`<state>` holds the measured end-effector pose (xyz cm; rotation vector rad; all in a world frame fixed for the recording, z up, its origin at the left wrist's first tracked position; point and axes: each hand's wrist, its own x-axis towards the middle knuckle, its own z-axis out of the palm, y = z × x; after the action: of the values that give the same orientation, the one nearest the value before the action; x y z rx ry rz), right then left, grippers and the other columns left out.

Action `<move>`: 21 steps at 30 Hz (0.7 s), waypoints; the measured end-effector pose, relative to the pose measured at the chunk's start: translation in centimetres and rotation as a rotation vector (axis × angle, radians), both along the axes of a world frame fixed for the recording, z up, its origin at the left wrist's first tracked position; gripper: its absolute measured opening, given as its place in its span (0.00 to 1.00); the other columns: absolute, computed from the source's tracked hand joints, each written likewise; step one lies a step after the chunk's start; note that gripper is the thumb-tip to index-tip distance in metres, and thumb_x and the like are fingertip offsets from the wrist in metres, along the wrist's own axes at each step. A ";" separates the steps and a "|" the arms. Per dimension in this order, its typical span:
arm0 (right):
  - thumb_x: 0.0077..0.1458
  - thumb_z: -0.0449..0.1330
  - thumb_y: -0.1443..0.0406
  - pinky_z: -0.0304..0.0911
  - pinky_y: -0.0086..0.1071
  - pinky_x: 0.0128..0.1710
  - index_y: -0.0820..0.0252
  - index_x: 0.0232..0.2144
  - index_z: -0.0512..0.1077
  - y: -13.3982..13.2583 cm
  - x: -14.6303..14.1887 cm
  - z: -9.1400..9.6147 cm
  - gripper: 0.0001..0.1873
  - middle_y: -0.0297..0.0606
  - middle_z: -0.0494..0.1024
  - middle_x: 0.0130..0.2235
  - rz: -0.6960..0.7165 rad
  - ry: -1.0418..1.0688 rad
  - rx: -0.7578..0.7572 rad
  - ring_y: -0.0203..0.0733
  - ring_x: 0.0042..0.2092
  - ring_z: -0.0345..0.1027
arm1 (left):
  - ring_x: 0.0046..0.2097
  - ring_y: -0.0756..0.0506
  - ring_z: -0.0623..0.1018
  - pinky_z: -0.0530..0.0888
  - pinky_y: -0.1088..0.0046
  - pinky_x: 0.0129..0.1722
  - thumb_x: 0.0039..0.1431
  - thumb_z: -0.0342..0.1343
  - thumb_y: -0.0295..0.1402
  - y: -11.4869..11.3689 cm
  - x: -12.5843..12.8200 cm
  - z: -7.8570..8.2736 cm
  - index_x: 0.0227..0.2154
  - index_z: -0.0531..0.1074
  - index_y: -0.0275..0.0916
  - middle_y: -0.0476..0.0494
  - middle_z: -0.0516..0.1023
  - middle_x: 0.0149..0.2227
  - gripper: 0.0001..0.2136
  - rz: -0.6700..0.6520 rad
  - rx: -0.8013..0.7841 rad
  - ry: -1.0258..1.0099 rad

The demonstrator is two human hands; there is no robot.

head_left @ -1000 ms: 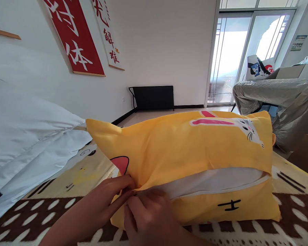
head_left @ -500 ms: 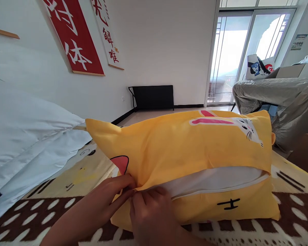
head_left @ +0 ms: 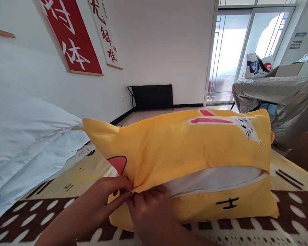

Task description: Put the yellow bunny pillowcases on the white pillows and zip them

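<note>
A yellow pillowcase (head_left: 169, 147) with a white rabbit print lies in front of me, filled out by a white pillow (head_left: 207, 178). The white shows through a long gap along the near side, widest toward the right. At the left end of that gap my left hand (head_left: 110, 193) pinches the pillowcase edge between thumb and fingers. Right beside it, my right hand (head_left: 151, 210) is closed on the same edge, its knuckles up and its fingertips hidden under the cloth. Whether a zip pull is between the fingers cannot be made out.
The pillow rests on a brown and cream patterned blanket (head_left: 295, 205). White fabric (head_left: 36, 136) hangs or bulges at the left. A plastic-covered table (head_left: 274, 90) with boxes stands at the right, a cardboard box (head_left: 305, 148) below it. A black panel (head_left: 152, 97) leans by the far wall.
Both hands keep their grip at the left end of the gap, with only a slight shift of the fingers. The whole view has moved a little.
</note>
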<state>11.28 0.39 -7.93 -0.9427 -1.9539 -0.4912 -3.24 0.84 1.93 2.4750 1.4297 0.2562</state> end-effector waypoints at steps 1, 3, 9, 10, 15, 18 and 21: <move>0.52 0.55 0.72 0.54 0.34 0.27 0.58 0.30 0.66 0.1 0.0 0.0 0.05 0.30 0.69 0.20 0.002 0.004 0.008 0.38 0.21 0.63 | 0.32 0.50 0.72 0.67 0.79 0.33 0.62 0.44 0.40 0.0 0.0 0.0 0.28 0.71 0.40 0.52 0.75 0.29 0.15 -0.006 0.004 0.007; 0.53 0.55 0.71 0.53 0.34 0.27 0.58 0.28 0.66 0.1 0.0 0.1 0.04 0.30 0.69 0.19 -0.001 0.036 0.022 0.38 0.20 0.62 | 0.32 0.50 0.72 0.67 0.79 0.33 0.62 0.44 0.40 0.0 0.0 0.0 0.28 0.71 0.39 0.52 0.74 0.29 0.15 -0.012 0.014 0.012; 0.51 0.55 0.73 0.51 0.34 0.26 0.59 0.28 0.66 0.1 0.3 0.2 0.05 0.29 0.69 0.20 0.042 0.012 0.010 0.36 0.21 0.61 | 0.30 0.51 0.72 0.66 0.79 0.31 0.62 0.44 0.41 0.3 0.1 -0.2 0.27 0.70 0.39 0.52 0.74 0.28 0.15 -0.015 0.048 -0.018; 0.50 0.55 0.74 0.51 0.34 0.26 0.59 0.28 0.66 0.1 0.4 0.3 0.06 0.28 0.69 0.20 0.050 -0.001 0.001 0.36 0.21 0.61 | 0.30 0.51 0.72 0.66 0.79 0.31 0.62 0.44 0.41 0.4 0.0 -0.3 0.27 0.70 0.39 0.52 0.74 0.27 0.15 -0.016 0.051 -0.025; 0.52 0.56 0.71 0.49 0.34 0.25 0.57 0.28 0.67 0.2 0.4 0.7 0.05 0.27 0.70 0.20 0.057 0.045 0.006 0.37 0.22 0.63 | 0.32 0.50 0.72 0.66 0.78 0.34 0.63 0.42 0.42 0.6 -0.5 -0.7 0.28 0.70 0.40 0.51 0.74 0.29 0.16 0.007 0.005 -0.021; 0.53 0.56 0.69 0.47 0.34 0.24 0.57 0.22 0.66 0.4 0.2 0.8 0.08 0.28 0.71 0.19 0.026 0.143 0.023 0.37 0.21 0.63 | 0.34 0.50 0.72 0.66 0.78 0.36 0.62 0.42 0.42 0.5 -0.6 -0.6 0.30 0.71 0.40 0.50 0.75 0.31 0.16 0.012 -0.054 -0.006; 0.52 0.56 0.69 0.47 0.35 0.24 0.57 0.22 0.66 0.4 0.1 0.6 0.07 0.29 0.71 0.19 0.029 0.135 0.025 0.38 0.21 0.63 | 0.35 0.50 0.72 0.66 0.78 0.37 0.63 0.42 0.42 0.4 -0.3 -0.5 0.30 0.70 0.39 0.50 0.74 0.32 0.16 0.005 -0.078 -0.009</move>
<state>11.42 0.83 -7.28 -0.9073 -1.8335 -0.4232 -3.59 1.28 1.46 2.4056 1.4145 0.2086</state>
